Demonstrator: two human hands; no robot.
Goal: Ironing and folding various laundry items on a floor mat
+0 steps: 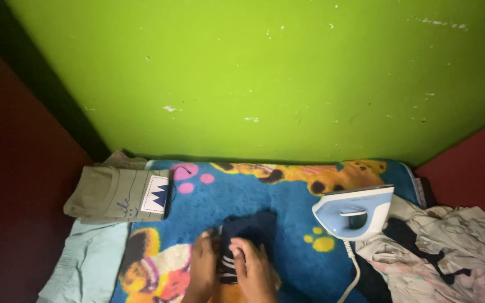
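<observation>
**Both hands low and close together, palms down**

The left hand (203,266) comes up from the bottom edge of the view with its back turned to the camera. Its fingers point away from the person and lie close together, fairly flat, the tips pressed down. The right hand (254,269) sits just beside it, angled slightly inward, also palm down. Its fingers (237,247) are bent at the knuckles and curl downward at the tips, and its thumb side lies toward the left hand. The two hands nearly touch along their inner edges. Only the hands and the start of the wrists show; the forearms are cut off by the bottom edge.
</observation>
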